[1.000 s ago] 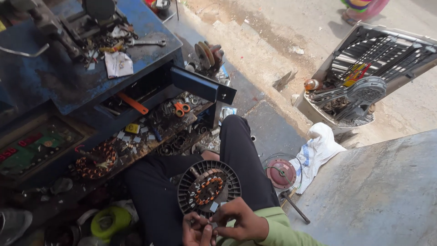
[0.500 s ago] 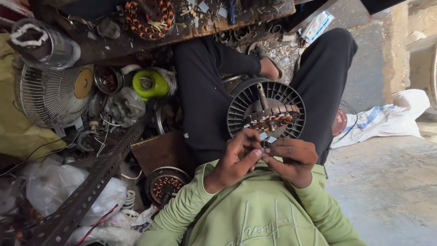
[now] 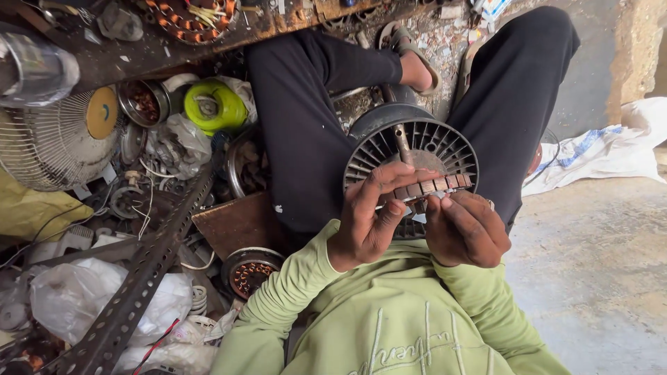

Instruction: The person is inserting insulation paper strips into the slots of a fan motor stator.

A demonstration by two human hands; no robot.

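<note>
Head cam looked straight down at a person sitting on the floor in a light green sweatshirt and black trousers. A round black ribbed motor housing sat in the lap between the legs, metal shaft sticking up. Both hands were over its near edge, pinching a copper-coloured segmented strip between them: left hand had thumb and fingers closed on the left end, right hand was curled with its thumb pressed on the right end. So both were gripping, neither spread. Off to the left was a heap of junk: a wire fan guard, a lime green round part, a perforated metal angle bar, and a copper-wound stator just beside the left elbow. White cloth lay on the concrete to the right.
</note>
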